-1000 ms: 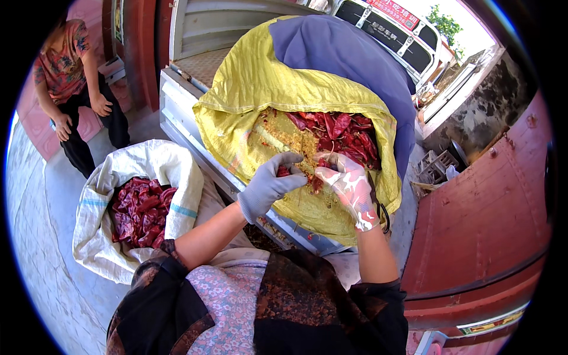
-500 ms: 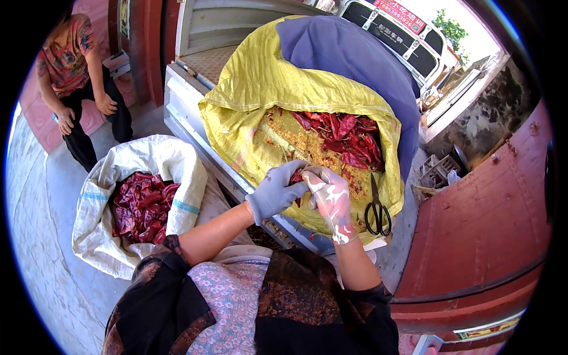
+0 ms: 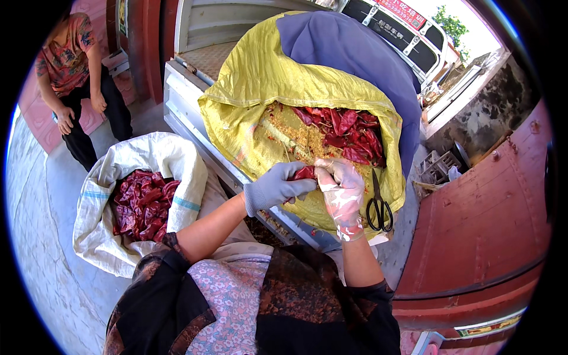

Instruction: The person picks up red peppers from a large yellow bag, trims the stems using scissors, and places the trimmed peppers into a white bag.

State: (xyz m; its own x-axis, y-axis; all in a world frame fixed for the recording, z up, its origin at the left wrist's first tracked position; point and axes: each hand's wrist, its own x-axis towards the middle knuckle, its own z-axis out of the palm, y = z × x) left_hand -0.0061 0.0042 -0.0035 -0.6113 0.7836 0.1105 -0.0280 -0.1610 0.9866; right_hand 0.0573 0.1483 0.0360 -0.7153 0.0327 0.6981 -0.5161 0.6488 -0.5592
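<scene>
My left hand [image 3: 275, 189], in a grey glove, is closed around a dried red chili pepper [image 3: 304, 173]. My right hand [image 3: 344, 194], in a white and pink patterned glove, pinches at the pepper's right end; what its fingertips grip there is partly hidden. Both hands are above the near edge of a yellow woven sack [image 3: 251, 80]. On that sack lies a pile of dried red chili peppers [image 3: 352, 135] among scattered yellow seeds. Black-handled scissors [image 3: 378, 214] rest just right of my right hand.
A white woven sack [image 3: 94, 234] holding many red peppers [image 3: 142, 204] stands on the floor at left. The yellow sack lies on a truck bed [image 3: 183, 94] beside a blue cloth [image 3: 349, 47]. A seated person [image 3: 68, 56] is at the far left; a red metal panel [image 3: 473, 219] stands at right.
Both hands have shifted slightly right. The pepper shows more plainly between them, and the right fingers have turned a little. The seated person's hand on the knee has moved slightly.
</scene>
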